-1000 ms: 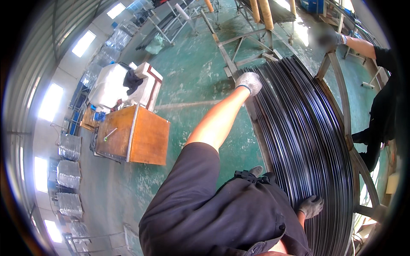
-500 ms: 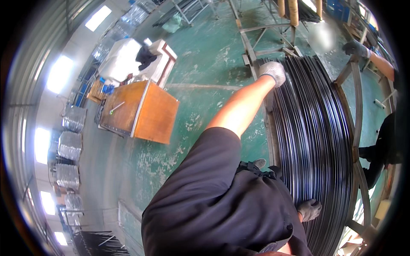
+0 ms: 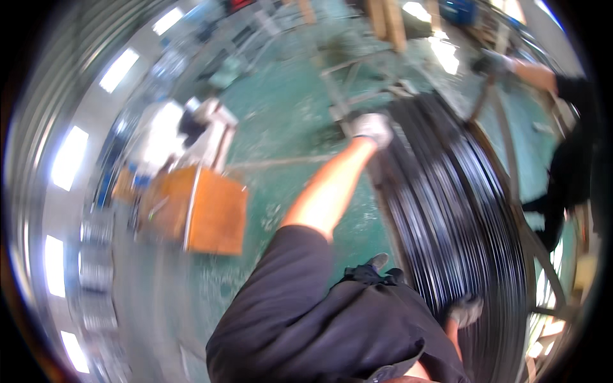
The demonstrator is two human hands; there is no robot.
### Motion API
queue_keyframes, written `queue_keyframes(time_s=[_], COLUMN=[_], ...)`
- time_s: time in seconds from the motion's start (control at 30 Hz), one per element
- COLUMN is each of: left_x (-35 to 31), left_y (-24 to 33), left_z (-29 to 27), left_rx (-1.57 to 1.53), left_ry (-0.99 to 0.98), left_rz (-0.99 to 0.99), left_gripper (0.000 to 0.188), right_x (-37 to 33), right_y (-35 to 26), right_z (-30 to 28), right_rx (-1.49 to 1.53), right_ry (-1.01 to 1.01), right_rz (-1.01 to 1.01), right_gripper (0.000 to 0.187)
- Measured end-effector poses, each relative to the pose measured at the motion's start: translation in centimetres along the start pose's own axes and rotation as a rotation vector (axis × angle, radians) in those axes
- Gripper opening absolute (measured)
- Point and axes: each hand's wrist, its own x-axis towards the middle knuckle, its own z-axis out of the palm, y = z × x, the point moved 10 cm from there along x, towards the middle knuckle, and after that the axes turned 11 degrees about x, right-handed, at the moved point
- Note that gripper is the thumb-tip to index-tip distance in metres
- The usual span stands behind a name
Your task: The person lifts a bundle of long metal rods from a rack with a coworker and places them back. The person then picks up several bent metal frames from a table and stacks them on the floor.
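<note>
Left hand [image 3: 372,129], pale glove: at the far left edge of the long black strips [image 3: 447,204], back of the hand up. Left forearm [image 3: 333,191] was bare and reached forward and slightly right, elbow close to straight, dark sleeve [image 3: 274,287] ending near the elbow. Fingers were hidden under the glove back, so couldn't tell grip from plain contact.

Right hand [image 3: 466,311], greyer glove: on the near part of the same strips, close in beside the torso, fingers pointing right. Upper arm was hidden. Too blurred to tell whether it grasped a strip or lay flat.

Strips ran lengthwise, packed side by side, to the person's right, with a metal frame [image 3: 509,153] along their far right side. A co-worker's gloved hand [image 3: 490,62] was at the top of that frame; grip unclear. Wooden box [image 3: 217,214] stood on the green floor [image 3: 287,121], well left of the strips. Any lettering was smeared past reading.
</note>
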Motion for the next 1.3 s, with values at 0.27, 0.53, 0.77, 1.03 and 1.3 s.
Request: queue_keyframes(time_s=[0.27,0.53,0.77,1.03,1.3], left_x=[0.1,1.2,1.2,0.2,-4.0], left_y=[-4.7,-5.2,-5.9,-5.3,0.7], left_z=[2.0,1.8,2.1,2.2,-3.1], left_rx=[-0.031,-0.023,-0.048,-0.046,0.106], left_ry=[0.135,0.242,0.205,0.142,0.312], left_rz=[0.023,0.024,-0.085,-0.032,0.039], left_gripper=[0.030,0.019,0.018,0.019,0.020], right_x=[1.8,0.9,-4.1,-1.5,6.3], right_y=[-13.9,-41.6,-42.4,-39.3,-32.9], right_z=[-0.4,-30.8,-44.1,-42.2,-30.9], right_rx=[0.780,1.382,1.383,1.271,1.074], right_ry=[-0.153,-1.285,-1.382,-1.259,-0.804], right_rz=[-0.164,-0.889,-1.416,-1.384,-0.939], right_gripper=[0.052,0.072,0.055,0.056,0.066])
